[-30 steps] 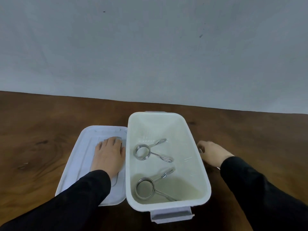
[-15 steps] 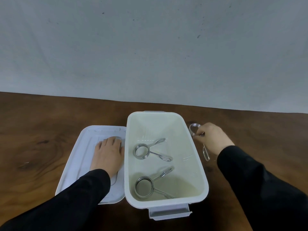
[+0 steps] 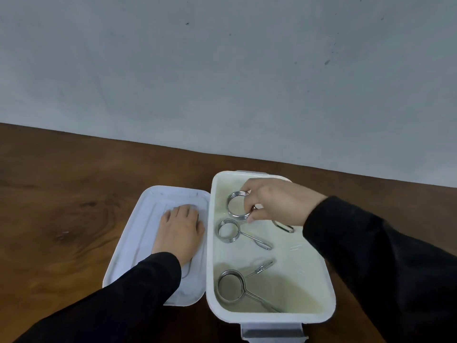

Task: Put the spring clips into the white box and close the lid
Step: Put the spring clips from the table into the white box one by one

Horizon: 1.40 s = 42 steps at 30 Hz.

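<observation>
Steel spring clips sit in the open white box (image 3: 324, 280) on the brown table (image 3: 61, 219): one (image 3: 228, 230) mid-box, another (image 3: 231, 285) at the near end. A third clip (image 3: 237, 204) is pinched at its coil by the curled fingers of the right hand (image 3: 277, 201), held over the far end of the box, its handle loop showing under the palm. Beside the box lies the lid (image 3: 148, 214), and the left hand (image 3: 179, 229) rests flat and open on it, fingers together, holding nothing.
</observation>
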Tool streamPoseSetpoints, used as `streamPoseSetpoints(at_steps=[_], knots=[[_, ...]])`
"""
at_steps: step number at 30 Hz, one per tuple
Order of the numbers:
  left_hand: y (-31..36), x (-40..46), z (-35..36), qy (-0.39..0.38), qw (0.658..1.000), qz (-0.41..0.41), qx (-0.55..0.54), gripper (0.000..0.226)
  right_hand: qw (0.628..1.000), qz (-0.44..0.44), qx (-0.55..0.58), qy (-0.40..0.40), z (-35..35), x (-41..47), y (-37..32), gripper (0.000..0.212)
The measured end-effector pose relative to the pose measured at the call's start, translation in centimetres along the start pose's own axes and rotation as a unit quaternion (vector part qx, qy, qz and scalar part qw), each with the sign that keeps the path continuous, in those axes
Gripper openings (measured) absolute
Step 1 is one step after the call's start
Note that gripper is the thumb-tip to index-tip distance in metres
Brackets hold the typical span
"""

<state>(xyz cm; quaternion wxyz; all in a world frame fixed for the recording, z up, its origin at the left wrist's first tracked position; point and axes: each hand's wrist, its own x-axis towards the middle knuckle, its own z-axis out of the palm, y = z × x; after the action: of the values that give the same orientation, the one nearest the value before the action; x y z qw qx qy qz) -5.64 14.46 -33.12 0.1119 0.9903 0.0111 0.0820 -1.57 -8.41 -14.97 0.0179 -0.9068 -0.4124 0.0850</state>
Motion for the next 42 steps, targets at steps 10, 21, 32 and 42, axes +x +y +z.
streamPoseSetpoints(at_steps=[10,21,32,42], knots=[[0.0,0.1,0.1,-0.002,1.000,0.001,-0.013,0.054,0.992,-0.004,-0.011,-0.127,6.3,4.7,0.0,0.021],[-0.1,0.1,0.3,-0.006,1.000,-0.004,-0.019,0.058,0.991,0.000,-0.031,-0.129,6.6,4.3,-0.8,0.033],[-0.3,0.1,0.5,-0.001,1.000,-0.004,-0.030,0.048,0.994,0.040,0.000,-0.097,4.2,3.7,-0.9,0.038],[-0.6,-3.9,-3.1,-0.004,0.989,0.114,-0.098,0.015,0.997,0.054,0.060,-0.011,3.0,0.6,-1.4,0.026]])
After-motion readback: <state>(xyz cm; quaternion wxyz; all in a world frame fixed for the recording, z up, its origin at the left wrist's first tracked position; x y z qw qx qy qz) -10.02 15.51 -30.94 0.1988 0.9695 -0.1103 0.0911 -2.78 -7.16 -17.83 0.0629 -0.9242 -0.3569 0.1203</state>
